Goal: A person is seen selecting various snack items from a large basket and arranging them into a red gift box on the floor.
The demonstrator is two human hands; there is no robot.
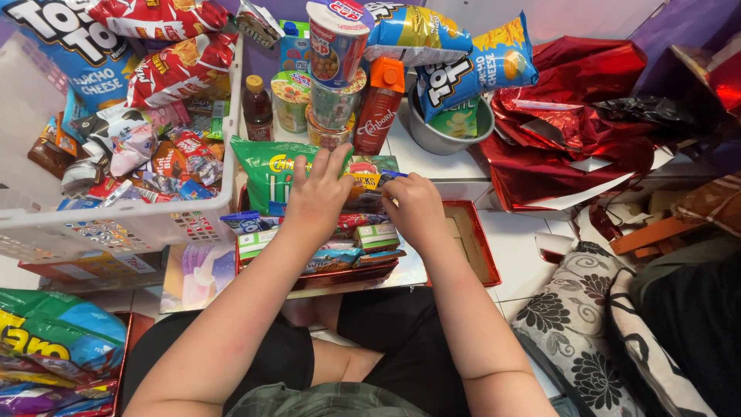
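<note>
The person is sitting cross-legged on the tiled floor, both forearms reaching forward over a shallow red tray that is packed with small snack packets. The right hand is curling its fingers down around a small dark wrapped packet, pinching it at the far edge of the tray. The left hand is lying flat with its fingers spread, pressing on a green snack bag that is standing against the tray's far rim. Just under the two wrists, small green-and-white boxes and shiny blue wrappers are crowding the tray, leaving little free room.

Left of the left hand, a white plastic basket is holding a heap of mixed sweets and red chip bags. Beyond the fingers, stacked noodle cups are standing beside a red sauce bottle with an orange cap and a small dark bottle. Farther off to the right, a metal bowl is propping up a blue chip bag, with crumpled red foil wrap spreading past it. Near the right elbow, a floral cushion is lying.
</note>
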